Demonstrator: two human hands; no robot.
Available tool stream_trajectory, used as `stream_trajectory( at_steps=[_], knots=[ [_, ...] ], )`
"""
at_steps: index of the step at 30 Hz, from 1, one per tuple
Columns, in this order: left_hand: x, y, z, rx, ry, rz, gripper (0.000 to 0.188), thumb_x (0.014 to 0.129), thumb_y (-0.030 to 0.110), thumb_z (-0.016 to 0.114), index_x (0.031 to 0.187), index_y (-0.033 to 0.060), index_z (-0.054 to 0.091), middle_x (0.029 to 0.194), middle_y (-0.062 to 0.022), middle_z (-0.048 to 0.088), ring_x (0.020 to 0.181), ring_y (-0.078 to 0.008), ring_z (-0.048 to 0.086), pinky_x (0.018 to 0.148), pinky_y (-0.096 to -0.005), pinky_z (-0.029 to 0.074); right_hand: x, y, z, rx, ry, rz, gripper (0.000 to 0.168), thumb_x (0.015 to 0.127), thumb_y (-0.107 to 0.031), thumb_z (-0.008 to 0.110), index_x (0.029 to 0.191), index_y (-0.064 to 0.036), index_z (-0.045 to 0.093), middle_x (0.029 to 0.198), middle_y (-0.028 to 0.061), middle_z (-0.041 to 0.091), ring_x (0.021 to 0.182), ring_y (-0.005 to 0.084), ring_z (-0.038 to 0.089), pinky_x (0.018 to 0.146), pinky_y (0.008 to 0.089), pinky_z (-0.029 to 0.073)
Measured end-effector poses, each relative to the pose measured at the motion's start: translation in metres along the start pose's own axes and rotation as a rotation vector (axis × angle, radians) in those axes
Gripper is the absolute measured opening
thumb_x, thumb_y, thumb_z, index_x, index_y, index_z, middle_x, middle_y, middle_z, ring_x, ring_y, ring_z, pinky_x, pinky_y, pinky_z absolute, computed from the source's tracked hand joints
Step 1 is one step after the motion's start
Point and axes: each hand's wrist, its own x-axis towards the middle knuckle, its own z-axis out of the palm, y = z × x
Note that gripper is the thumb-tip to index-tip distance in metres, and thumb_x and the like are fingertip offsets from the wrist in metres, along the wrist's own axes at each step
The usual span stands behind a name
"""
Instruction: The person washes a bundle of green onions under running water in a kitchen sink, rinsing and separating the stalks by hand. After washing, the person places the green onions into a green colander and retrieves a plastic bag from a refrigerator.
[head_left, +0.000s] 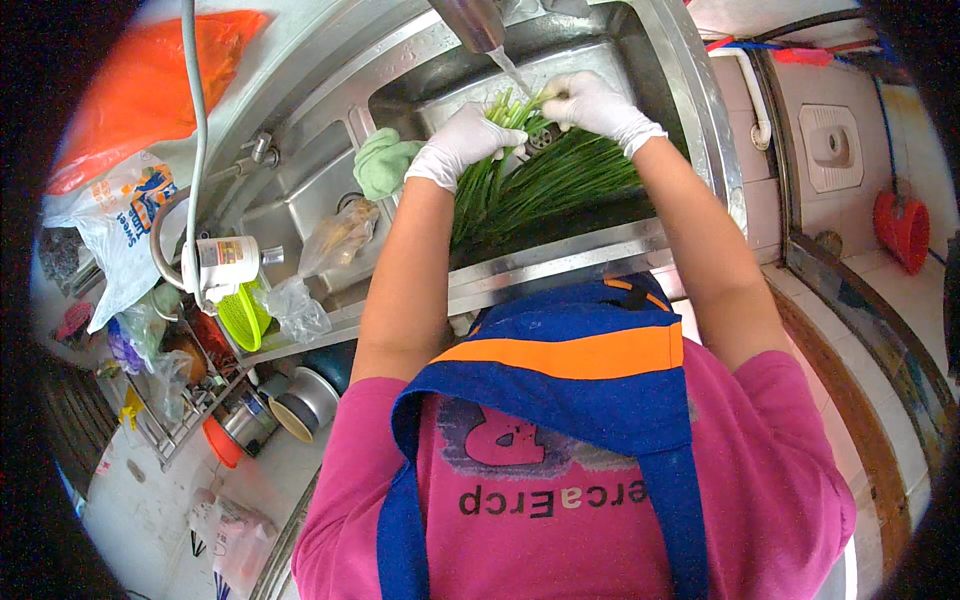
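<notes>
My left hand (472, 139), in a white glove, grips a bunch of thin green stalks, apparently chives (510, 114), near their pale ends. At those same ends, the gloved fingers of my right hand (589, 105) pinch a few stalks. Water (511, 71) runs from a dark metal faucet (472, 24) down beside my right fingertips. More long green leaves (574, 169) spread across the stainless steel sink basin (652, 52) below both hands. Between the hands part of the drain strainer (541, 138) shows. Some of my right fingertips are hard to make out.
A green cloth (382, 161) hangs over the divider left of my left hand. In the left basin lies a clear plastic bag (349, 232) with brownish contents. Further left are a lime-green basket (244, 319), a white faucet unit (223, 262) and a white plastic bag (120, 225).
</notes>
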Motion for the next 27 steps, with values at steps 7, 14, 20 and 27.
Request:
stream_trajectory(
  at_steps=[7, 14, 20, 27],
  knots=[
    [0.003, 0.004, -0.004, -0.283, 0.029, 0.037, 0.026, 0.07, 0.01, 0.068, 0.094, 0.003, 0.059, 0.077, -0.0025, 0.063, 0.061, -0.0089, 0.052, 0.057, -0.0238, 0.042, 0.004, 0.057, 0.008, -0.154, 0.556, 0.049, 0.056, 0.082, -0.036, 0.056, 0.128, -0.011, 0.039, 0.133, 0.0137, 0.034, 0.123, 0.0196, 0.033, 0.093, 0.0313, 0.036],
    [0.015, 0.028, 0.004, -0.299, -0.056, 0.025, 0.024, 0.069, 0.017, 0.071, 0.088, 0.0052, 0.062, 0.076, 0.0002, 0.06, 0.062, -0.0089, 0.052, 0.057, -0.0236, 0.042, 0.006, -0.004, 0.022, 0.199, 0.311, -0.124, 0.023, 0.085, -0.021, 0.048, 0.1, -0.008, 0.059, 0.089, 0.0081, 0.062, 0.086, 0.0169, 0.057, 0.08, 0.0272, 0.043],
    [0.041, 0.026, -0.001, -0.225, 0.129, 0.129, 0.019, 0.072, 0.016, 0.069, 0.087, 0.0068, 0.062, 0.076, 0.0001, 0.062, 0.061, -0.0095, 0.054, 0.056, -0.0236, 0.043, 0.003, -0.017, 0.005, 0.76, 0.242, -0.119, 0.042, 0.086, -0.033, 0.051, 0.116, -0.004, 0.048, 0.098, 0.0029, 0.056, 0.073, 0.009, 0.052, 0.064, 0.0234, 0.045],
    [0.024, 0.056, 0.004, -0.814, 0.177, 0.259, 0.024, 0.072, 0.012, 0.068, 0.094, 0.004, 0.063, 0.08, -0.0023, 0.062, 0.071, -0.0126, 0.058, 0.067, -0.0268, 0.046, -0.03, -0.014, 0.047, 0.73, 0.391, -0.069, 0.047, 0.088, -0.034, 0.047, 0.123, -0.002, 0.044, 0.121, 0.0073, 0.05, 0.11, 0.0157, 0.044, 0.095, 0.0276, 0.032]
  ],
)
